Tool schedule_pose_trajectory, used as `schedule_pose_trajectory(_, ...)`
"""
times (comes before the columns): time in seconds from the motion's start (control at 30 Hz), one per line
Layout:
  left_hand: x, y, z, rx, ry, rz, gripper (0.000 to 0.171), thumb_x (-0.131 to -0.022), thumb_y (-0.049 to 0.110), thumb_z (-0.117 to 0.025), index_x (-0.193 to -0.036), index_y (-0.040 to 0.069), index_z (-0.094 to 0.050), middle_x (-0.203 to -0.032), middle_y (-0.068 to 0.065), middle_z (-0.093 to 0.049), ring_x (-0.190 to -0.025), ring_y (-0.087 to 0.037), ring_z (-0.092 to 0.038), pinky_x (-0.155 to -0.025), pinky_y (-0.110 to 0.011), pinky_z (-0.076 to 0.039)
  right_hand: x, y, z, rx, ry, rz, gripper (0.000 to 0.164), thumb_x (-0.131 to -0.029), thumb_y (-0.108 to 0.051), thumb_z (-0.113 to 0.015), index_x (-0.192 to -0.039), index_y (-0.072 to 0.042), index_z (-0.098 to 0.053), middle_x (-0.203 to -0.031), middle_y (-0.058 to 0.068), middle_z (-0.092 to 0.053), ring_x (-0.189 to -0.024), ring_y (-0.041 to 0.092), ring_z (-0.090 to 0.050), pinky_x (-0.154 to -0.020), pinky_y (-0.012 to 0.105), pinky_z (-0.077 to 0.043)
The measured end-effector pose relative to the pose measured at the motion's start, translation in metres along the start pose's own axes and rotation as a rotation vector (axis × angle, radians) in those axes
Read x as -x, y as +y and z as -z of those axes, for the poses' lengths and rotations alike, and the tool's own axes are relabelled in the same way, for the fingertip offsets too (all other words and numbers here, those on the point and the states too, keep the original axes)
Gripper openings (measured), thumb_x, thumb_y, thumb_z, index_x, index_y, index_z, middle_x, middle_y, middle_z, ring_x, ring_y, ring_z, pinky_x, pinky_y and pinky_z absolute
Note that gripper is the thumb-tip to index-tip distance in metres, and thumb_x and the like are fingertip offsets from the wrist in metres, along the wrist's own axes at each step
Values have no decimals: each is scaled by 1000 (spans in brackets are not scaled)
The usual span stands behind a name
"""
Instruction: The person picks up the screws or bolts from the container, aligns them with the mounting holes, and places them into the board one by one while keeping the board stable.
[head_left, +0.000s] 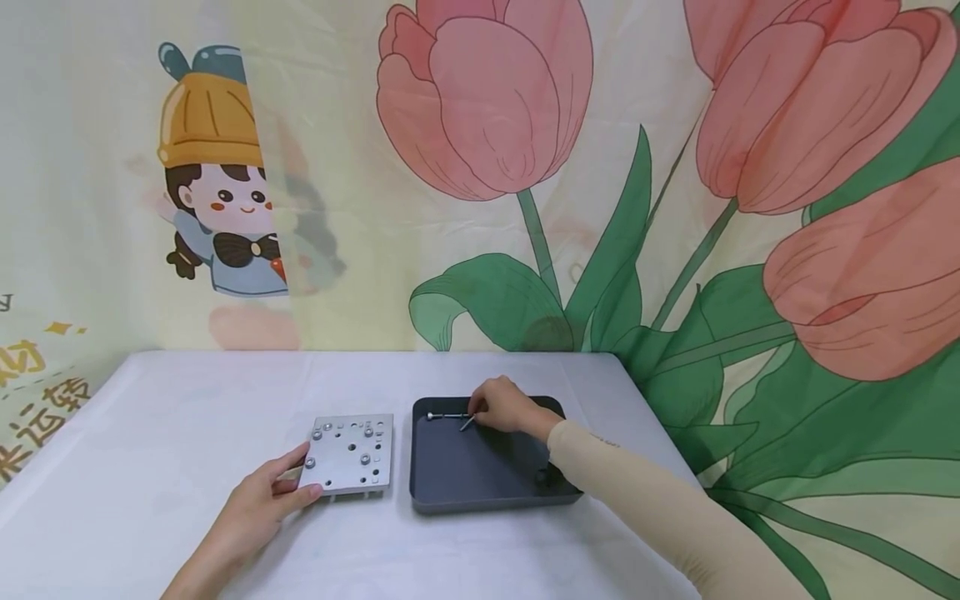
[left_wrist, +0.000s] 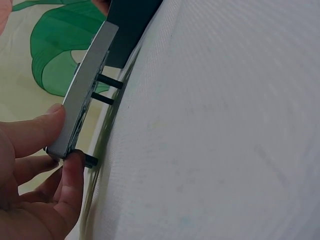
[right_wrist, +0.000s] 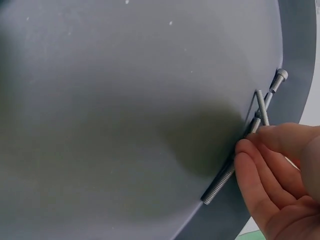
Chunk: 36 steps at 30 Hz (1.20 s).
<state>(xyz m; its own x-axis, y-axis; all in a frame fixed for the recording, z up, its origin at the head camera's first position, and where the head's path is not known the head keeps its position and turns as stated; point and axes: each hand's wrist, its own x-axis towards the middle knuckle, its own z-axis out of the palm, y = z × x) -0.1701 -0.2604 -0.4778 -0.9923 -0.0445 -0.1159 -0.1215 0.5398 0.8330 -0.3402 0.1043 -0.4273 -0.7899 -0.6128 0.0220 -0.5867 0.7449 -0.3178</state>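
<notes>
My left hand (head_left: 258, 504) grips the near left corner of a silver metal plate (head_left: 347, 473), thumb on one side and fingers on the other. Several socket-head screws sit in its holes, and their dark shanks (left_wrist: 109, 81) jut out underneath in the left wrist view. Over the far side of a dark grey tray (head_left: 480, 479), my right hand (head_left: 506, 407) pinches a thin threaded screw (right_wrist: 262, 106), tilted away from the tray wall. Other screws lie along that wall, one with its socket head (right_wrist: 282, 75) showing and another's threaded end (right_wrist: 217, 189) below the fingers. The fingertips hide parts of them.
A white cloth (head_left: 187, 433) covers the table, on which the tray stands right of the plate. A small dark object (head_left: 543, 477) is in the tray's near right corner, partly behind the sleeve (head_left: 637, 483). A printed tulip curtain (head_left: 487, 108) hangs behind the table.
</notes>
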Motion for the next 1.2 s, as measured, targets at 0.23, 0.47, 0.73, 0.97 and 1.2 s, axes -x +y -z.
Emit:
schedule_pose_trajectory(0.23,-1,1,0,-3,7,-3,89,-95,38,-82,-166,12,-36,-163,-24,-45,-134,-37,-61,-93,-31,-54,-1,-1,4,-48,20,-8,12,-97,-3,-75,-107,-5,-82,-96,5,-79,-87,16,-71,-81,36,-58)
schedule_pose_trajectory(0.47,-1,0,-2,-23,12,2,89,-95,40,-82,-166,13,-36,-162,-24,-46,-133,-36,-62,-101,-46,-52,-2,-1,4,-55,38,21,13,-96,-3,-77,-107,-6,-82,-97,4,-80,-89,16,-73,-82,35,-58)
schedule_pose_trajectory(0.73,-2,-1,-2,-18,14,4,90,-94,40,-82,-166,12,-37,-162,-24,-46,-131,-35,-62,-99,-44,-52,-4,-4,4,-77,38,16,12,-95,-3,-79,-106,-5,-83,-96,3,-80,-88,15,-72,-82,35,-59)
schedule_pose_trajectory(0.97,-2,-6,-4,-13,9,15,90,-94,40,-82,-166,13,-37,-162,-25,-45,-133,-35,-61,-98,-41,-54,-6,-7,4,-86,39,35,13,-95,-5,-80,-108,-4,-83,-97,2,-81,-86,11,-72,-79,28,-57)
schedule_pose_trajectory(1.2,-3,-3,-4,-32,23,11,88,-95,39,-81,-166,13,-37,-161,-29,-43,-132,-39,-60,-100,-47,-54,-12,-17,9,-99,58,63,14,-98,-8,-77,-110,-5,-83,-100,2,-82,-91,12,-72,-81,28,-57)
